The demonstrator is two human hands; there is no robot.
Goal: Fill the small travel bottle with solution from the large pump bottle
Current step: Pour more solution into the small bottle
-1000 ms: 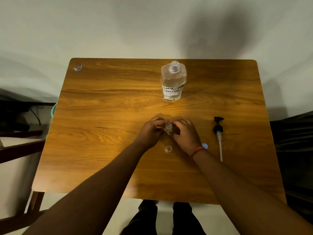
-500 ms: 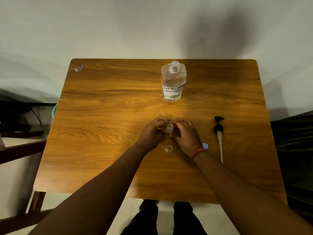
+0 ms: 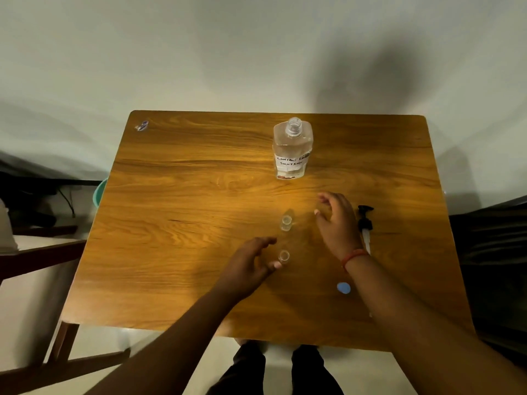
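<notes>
Two hands that were closed together around the small travel bottle [image 3: 286, 222] a second ago are now drawn apart, and the bottle is left standing alone and upright on the worktop [image 3: 182, 223], mouth open, roughly at the middle of the surface. The left hand [image 3: 248, 266] is pulled back toward the near edge; its fingers [image 3: 266, 243] are loosely spread and slightly curled, and nothing is held in them. A small clear cap-like piece [image 3: 284, 256] is seen just beside the left thumb tip; whether the two touch cannot be told. The right hand [image 3: 338, 223] is shifted to the right of the travel bottle and raised a little, with its fingers relaxed, apart and empty; motion blur is noted at the fingertips. An orange band [image 3: 353, 256] is worn on the right wrist.

The large pump bottle [image 3: 292, 151] is unchanged in place at the far side of the worktop, upright, with its neck uncovered, clear liquid inside and a handwritten label facing the camera. Its black pump head [image 3: 365, 223] with the white tube is laid flat to the right of the right hand, where it lay before. A small blue cap [image 3: 343, 288], earlier half hidden by the right wrist, is now fully seen near the right forearm.
</notes>
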